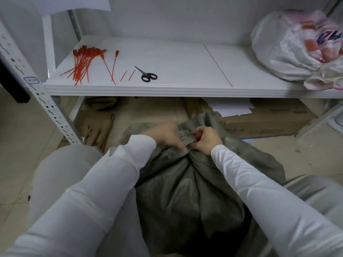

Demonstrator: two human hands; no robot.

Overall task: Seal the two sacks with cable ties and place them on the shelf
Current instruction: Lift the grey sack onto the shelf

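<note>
On the floor below the shelf (167, 89), the grey sack (185, 191) stands between your knees. Your left hand (167, 135) clenches its bunched neck, and your right hand (207, 140) pinches a red tie (198, 137) against it. Squeeze the gather tight, thread the tail through the head, then pull snug. A white sack (289, 47) lies on the shelf, well apart from the spare ties (83, 64).

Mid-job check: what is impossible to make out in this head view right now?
Head view:
1. Cable tie: only a red sliver shows; right hand hides it, so looped or locked is unknowable.
2. Grey sack neck: covered by left hand; its base is cut by the bottom edge.
3. White sack on the shelf: blurred, cut by the right edge; no seal visible.
</note>
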